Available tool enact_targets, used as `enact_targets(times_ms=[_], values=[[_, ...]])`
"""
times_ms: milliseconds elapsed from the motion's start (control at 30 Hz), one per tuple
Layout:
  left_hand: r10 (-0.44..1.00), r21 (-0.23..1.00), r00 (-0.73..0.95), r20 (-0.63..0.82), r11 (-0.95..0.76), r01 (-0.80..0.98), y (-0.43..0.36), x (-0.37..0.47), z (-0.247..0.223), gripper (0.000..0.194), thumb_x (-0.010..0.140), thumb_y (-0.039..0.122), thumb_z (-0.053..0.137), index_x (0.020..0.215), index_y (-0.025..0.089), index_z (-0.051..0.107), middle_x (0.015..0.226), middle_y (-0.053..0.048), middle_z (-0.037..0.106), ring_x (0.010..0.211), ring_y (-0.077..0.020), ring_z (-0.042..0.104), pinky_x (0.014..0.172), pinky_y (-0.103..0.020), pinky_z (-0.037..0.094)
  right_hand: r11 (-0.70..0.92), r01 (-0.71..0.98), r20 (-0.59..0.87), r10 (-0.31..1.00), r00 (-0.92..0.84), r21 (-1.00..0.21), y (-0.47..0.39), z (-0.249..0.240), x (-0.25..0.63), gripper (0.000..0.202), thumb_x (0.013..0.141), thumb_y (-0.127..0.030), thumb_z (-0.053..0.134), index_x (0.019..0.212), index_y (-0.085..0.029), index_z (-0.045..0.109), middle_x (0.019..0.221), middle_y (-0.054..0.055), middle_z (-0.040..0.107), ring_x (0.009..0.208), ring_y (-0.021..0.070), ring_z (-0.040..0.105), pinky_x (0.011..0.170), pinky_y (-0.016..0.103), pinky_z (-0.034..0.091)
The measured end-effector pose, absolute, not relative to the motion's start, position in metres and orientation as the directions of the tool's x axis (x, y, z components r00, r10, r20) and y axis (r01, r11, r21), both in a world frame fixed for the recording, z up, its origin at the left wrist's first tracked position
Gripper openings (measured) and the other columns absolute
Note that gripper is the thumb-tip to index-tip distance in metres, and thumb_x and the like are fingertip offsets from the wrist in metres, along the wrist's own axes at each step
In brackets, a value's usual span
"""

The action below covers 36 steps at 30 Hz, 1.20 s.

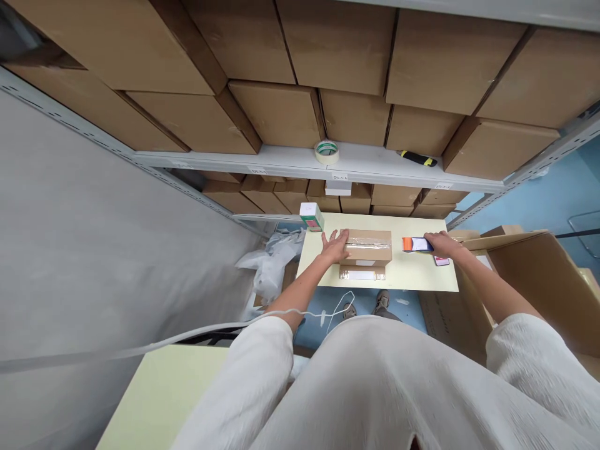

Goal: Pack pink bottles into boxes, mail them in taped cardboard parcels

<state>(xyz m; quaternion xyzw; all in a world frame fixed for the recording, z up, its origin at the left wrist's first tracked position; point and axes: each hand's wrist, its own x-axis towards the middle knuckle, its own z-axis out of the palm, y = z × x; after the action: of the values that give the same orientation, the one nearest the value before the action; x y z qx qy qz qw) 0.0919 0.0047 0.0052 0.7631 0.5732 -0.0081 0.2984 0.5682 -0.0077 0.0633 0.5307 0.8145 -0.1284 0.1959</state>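
A taped brown cardboard box sits on the pale yellow table. Against its left end my left hand lies with fingers spread. My right hand is closed round a flat dark blue and orange object with a white face, just right of the box; its exact kind is unclear. A phone with a lit pinkish screen lies beneath that hand. Along the box's near side is a narrow brown cardboard piece with a white label. A white and green small box stands at the table's back left corner.
Shelves of brown cartons rise behind the table. A tape roll and a yellow-black utility knife lie on the shelf edge. A large opened carton stands at right, plastic bags at left. A white cable crosses the left side.
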Motion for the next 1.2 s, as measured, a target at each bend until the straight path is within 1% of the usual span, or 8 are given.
enact_targets(times_ms=[133, 333, 533, 667, 800, 967, 1100, 1200], values=[[0.872, 0.458, 0.338, -0.355, -0.154, 0.876, 0.005, 0.093, 0.003, 0.108, 0.083, 0.034, 0.082, 0.175, 0.033, 0.026, 0.182, -0.013, 0.03, 0.17, -0.0471, 0.016, 0.13, -0.078, -0.008, 0.407, 0.913, -0.487, 0.806, -0.336, 0.044, -0.004, 0.046, 0.55, 0.035, 0.084, -0.021, 0.073, 0.117, -0.022, 0.059, 0.118, 0.02, 0.076, 0.107, 0.0358, 0.07, 0.096, 0.043, 0.038], [0.874, 0.475, 0.356, -0.331, -0.171, 0.863, 0.004, 0.093, 0.003, 0.108, 0.083, 0.032, 0.084, 0.175, 0.032, 0.027, 0.182, -0.014, 0.03, 0.17, -0.0456, 0.019, 0.134, -0.073, -0.002, 0.404, 0.914, -0.462, 0.818, -0.342, 0.039, 0.014, 0.026, 0.513, 0.044, 0.083, -0.033, 0.078, 0.123, -0.021, 0.061, 0.119, 0.025, 0.076, 0.109, 0.04, 0.071, 0.102, 0.049, 0.038], [0.865, 0.458, 0.382, -0.324, -0.21, 0.864, 0.003, 0.095, 0.009, 0.108, 0.084, 0.029, 0.083, 0.176, 0.031, 0.025, 0.183, -0.014, 0.028, 0.17, -0.0427, 0.018, 0.134, -0.073, -0.005, 0.393, 0.919, -0.545, 0.78, -0.307, 0.043, 0.037, 0.022, 0.5, 0.043, 0.08, -0.036, 0.084, 0.117, -0.021, 0.067, 0.111, 0.023, 0.078, 0.105, 0.0405, 0.075, 0.103, 0.052, 0.041], [0.858, 0.431, 0.377, -0.349, -0.21, 0.877, 0.002, 0.096, 0.014, 0.107, 0.087, 0.031, 0.081, 0.177, 0.03, 0.022, 0.184, -0.013, 0.026, 0.17, -0.0424, 0.017, 0.133, -0.074, -0.003, 0.387, 0.919, -0.597, 0.756, -0.268, 0.078, 0.043, 0.023, 0.497, 0.043, 0.081, -0.032, 0.084, 0.119, -0.021, 0.068, 0.112, 0.021, 0.078, 0.105, 0.0384, 0.076, 0.098, 0.049, 0.047], [0.848, 0.396, 0.38, -0.369, -0.227, 0.89, 0.002, 0.098, 0.021, 0.107, 0.088, 0.033, 0.079, 0.177, 0.031, 0.019, 0.184, -0.013, 0.025, 0.17, -0.0407, 0.017, 0.134, -0.073, 0.0, 0.393, 0.906, -0.583, 0.777, -0.238, 0.154, 0.039, 0.027, 0.489, 0.047, 0.085, -0.03, 0.083, 0.127, -0.016, 0.066, 0.119, 0.022, 0.077, 0.109, 0.0377, 0.075, 0.1, 0.047, 0.048], [0.845, 0.357, 0.371, -0.385, -0.234, 0.904, 0.001, 0.099, 0.028, 0.107, 0.089, 0.034, 0.077, 0.178, 0.031, 0.018, 0.184, -0.014, 0.025, 0.17, -0.0406, 0.018, 0.134, -0.073, 0.002, 0.442, 0.878, -0.558, 0.782, -0.277, 0.184, 0.019, 0.019, 0.461, 0.048, 0.08, -0.01, 0.082, 0.126, -0.013, 0.068, 0.127, 0.025, 0.075, 0.122, 0.0387, 0.071, 0.106, 0.045, 0.044], [0.843, 0.35, 0.363, -0.397, -0.227, 0.909, -0.001, 0.1, 0.03, 0.106, 0.09, 0.035, 0.076, 0.178, 0.03, 0.018, 0.185, -0.014, 0.023, 0.17, -0.041, 0.019, 0.134, -0.073, 0.003, 0.294, 0.947, -0.586, 0.793, -0.168, 0.127, 0.002, 0.005, 0.465, 0.051, 0.079, -0.013, 0.084, 0.127, -0.014, 0.067, 0.127, 0.025, 0.075, 0.121, 0.0391, 0.072, 0.106, 0.046, 0.046], [0.845, 0.362, 0.363, -0.393, -0.221, 0.906, -0.001, 0.098, 0.029, 0.104, 0.091, 0.035, 0.075, 0.178, 0.03, 0.018, 0.185, -0.013, 0.022, 0.17, -0.0408, 0.019, 0.134, -0.073, 0.003, 0.007, 1.0, -0.617, 0.787, 0.003, 0.014, -0.007, -0.001, 0.492, 0.056, 0.08, -0.03, 0.088, 0.129, -0.013, 0.067, 0.122, 0.022, 0.077, 0.111, 0.0359, 0.076, 0.094, 0.042, 0.054]])
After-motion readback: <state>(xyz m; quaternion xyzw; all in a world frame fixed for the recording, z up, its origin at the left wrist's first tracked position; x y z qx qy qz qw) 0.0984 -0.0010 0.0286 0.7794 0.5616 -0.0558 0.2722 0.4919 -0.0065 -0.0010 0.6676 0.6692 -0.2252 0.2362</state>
